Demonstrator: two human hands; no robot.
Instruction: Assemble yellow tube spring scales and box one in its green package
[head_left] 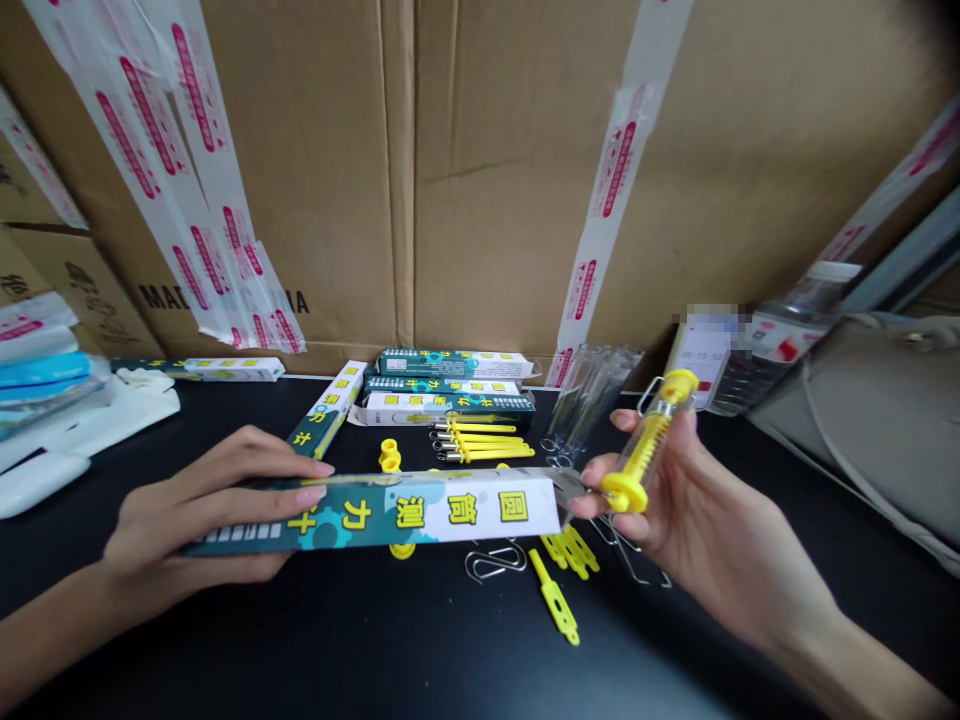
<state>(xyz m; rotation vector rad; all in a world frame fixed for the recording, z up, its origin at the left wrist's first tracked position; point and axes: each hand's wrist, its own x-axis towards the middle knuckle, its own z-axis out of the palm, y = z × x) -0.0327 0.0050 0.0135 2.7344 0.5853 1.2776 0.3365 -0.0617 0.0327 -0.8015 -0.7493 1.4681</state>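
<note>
My left hand (217, 500) is wrapped round a long, narrow printed box (420, 512), green at one end and white at the other, with yellow characters along its side. The box lies level above the table, its open end with a raised flap pointing right. In my right hand (697, 500) is a tubular spring scale (643, 445) with a clear barrel, yellow caps and a yellow inner part. It is tilted, its lower cap close to the box's flap. My right fingertips also reach the flap; whether they press on it I cannot tell.
Behind lie several similar boxes (450, 405), yellow rods with springs (484, 443) and clear tubes (589, 400). Nearer are metal S-hooks (495, 562) and flat yellow pieces (556, 600). A phone (701, 350), a bottle (787, 340) and a grey bag (877, 420) stand right. Large cartons (510, 180) wall the back.
</note>
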